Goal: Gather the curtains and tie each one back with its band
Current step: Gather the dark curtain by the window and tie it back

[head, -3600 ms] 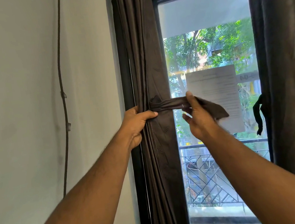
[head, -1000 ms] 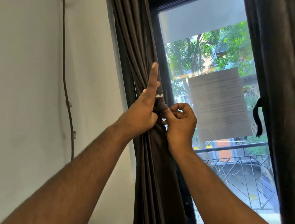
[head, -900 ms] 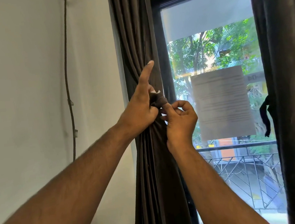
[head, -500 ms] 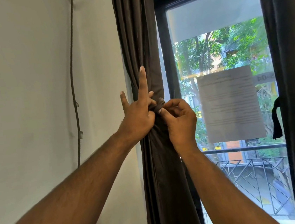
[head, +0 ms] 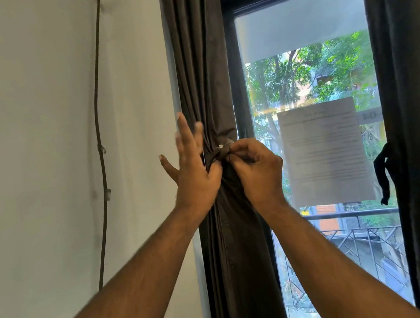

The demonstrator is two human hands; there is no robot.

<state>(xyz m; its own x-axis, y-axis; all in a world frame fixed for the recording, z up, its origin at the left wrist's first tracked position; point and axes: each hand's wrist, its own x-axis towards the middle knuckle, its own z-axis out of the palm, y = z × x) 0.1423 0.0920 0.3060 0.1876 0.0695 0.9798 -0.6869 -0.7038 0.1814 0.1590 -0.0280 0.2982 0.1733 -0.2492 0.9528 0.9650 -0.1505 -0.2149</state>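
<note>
At the middle of the frame, against the dark window frame (head: 235, 77), the left curtain (head: 199, 55) is bunched into a narrow column, and its band (head: 222, 152) is cinched round it with a small white tag showing at the knot. The right hand (head: 254, 169) has its grip clenched on the band's end, fingers curled and pinching the fabric just right of the knot. The left hand (head: 194, 171) is released, its fingers spread upward and blurred, its thumb side touching the gathered folds just left of the band.

To finish this well, I'd say the right hand should snug the end in while the left steadies the folds, so the bundle stays tight and no pleat slips out below.

The band sits between the two hands, touching the right fingertips. At the right edge of the frame the other curtain (head: 418, 109) hangs, a dark band (head: 383, 173) dangling loose at its inner edge, seemingly not yet tied.
</note>
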